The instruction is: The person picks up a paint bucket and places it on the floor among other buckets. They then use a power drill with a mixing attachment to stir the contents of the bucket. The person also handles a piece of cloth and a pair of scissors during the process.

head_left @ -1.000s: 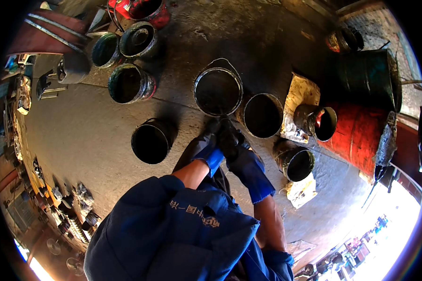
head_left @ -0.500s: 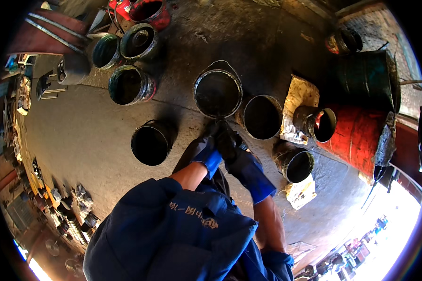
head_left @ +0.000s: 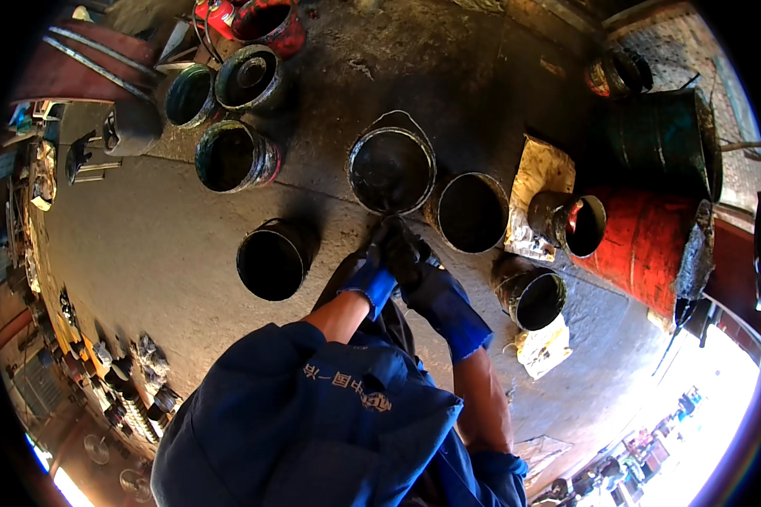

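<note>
While you lean over the concrete floor (head_left: 144, 245), your left hand (head_left: 372, 270) and right hand (head_left: 414, 266), both in blue gloves blackened at the fingers, are pressed together just below the near rim of a paint-caked metal bucket (head_left: 391, 169). Your fingers are curled in close, but the gloves are too dark to tell whether they grip anything or how far they are closed. That bucket sits directly ahead of your hands, its rim touching or almost touching your fingertips. To the left of your hands stands a black bucket (head_left: 272, 258); just to the right of the first bucket is another dark bucket (head_left: 472, 211). A smaller can (head_left: 533, 296) stands to the right of your right hand, and a red drum (head_left: 643, 245) lies beyond it.
</note>
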### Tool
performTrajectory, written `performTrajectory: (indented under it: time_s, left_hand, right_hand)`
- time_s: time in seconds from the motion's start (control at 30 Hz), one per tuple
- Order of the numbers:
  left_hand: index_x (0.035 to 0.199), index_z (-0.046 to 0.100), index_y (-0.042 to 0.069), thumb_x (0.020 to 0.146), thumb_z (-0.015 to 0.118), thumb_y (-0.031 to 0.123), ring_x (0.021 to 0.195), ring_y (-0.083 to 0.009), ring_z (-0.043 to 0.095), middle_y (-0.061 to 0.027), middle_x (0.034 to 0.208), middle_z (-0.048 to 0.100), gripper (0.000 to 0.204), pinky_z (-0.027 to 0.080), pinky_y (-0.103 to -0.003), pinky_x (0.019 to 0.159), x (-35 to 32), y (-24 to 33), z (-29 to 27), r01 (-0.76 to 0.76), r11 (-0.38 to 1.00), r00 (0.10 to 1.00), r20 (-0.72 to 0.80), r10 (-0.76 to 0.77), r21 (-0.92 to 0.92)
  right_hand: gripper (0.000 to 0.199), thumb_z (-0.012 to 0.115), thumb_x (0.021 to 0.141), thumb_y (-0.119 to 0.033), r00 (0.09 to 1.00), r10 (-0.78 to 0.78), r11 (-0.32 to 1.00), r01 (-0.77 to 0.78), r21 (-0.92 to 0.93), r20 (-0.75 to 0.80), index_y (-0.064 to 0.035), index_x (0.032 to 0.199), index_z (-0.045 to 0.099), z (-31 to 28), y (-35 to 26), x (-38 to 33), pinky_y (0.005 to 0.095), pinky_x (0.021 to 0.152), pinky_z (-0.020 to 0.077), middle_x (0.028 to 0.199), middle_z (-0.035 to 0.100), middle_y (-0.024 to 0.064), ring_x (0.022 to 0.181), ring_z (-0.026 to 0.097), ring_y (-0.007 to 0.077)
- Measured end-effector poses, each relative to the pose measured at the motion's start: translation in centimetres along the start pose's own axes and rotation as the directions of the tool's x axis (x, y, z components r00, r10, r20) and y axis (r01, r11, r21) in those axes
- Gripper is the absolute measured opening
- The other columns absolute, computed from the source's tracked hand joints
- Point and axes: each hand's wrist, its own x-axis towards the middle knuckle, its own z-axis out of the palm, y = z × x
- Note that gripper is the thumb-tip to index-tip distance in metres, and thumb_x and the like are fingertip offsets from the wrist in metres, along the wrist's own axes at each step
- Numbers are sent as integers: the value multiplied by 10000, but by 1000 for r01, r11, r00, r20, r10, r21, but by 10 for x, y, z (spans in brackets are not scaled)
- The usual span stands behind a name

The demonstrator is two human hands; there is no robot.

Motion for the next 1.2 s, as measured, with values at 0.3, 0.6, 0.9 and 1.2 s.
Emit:
performTrajectory:
  time_s: [0.3, 0.6, 0.9, 1.2]
  left_hand:
    - [681, 373, 193, 1027, 356, 340, 329, -131, 263, -2, 472, 263, 377, 221, -303, 322, 3, 0, 30, -26, 982, 894, -434, 108, 189]
    - [648, 474, 181, 969, 453, 314, 430, -190, 418, -40, 509, 382, 348, 358, -385, 433, 1, 34, 3, 195, 963, 979, -93, -180, 185]
    - [775, 562, 198, 977, 466, 376, 644, -177, 533, -19, 705, 574, 286, 454, -368, 681, -53, 90, -11, 219, 878, 792, -603, 95, 426]
    - [849, 596, 201, 980, 486, 361, 679, -177, 547, -17, 745, 591, 234, 489, -360, 735, 0, 26, 6, 358, 695, 541, -745, 391, 624]
  right_hand:
    - [299, 623, 814, -305, 991, 127, 991, -126, -41, 34, -75, 999, 672, -9, -18, -2, 453, 765, 524, 965, 673, 232, 947, 653, 398]
    - [313, 587, 860, -340, 999, 23, 999, -23, -29, 27, -85, 1019, 675, -19, -35, -7, 463, 786, 518, 999, 660, 241, 978, 637, 408]
    - [317, 580, 864, -368, 997, 64, 996, -61, -68, 47, -105, 1008, 686, -9, -16, 3, 461, 781, 515, 978, 666, 236, 965, 644, 399]
    - [401, 583, 866, -450, 994, 101, 995, -101, -11, -48, -80, 994, 671, -24, -21, -5, 464, 776, 509, 987, 666, 240, 967, 640, 410]
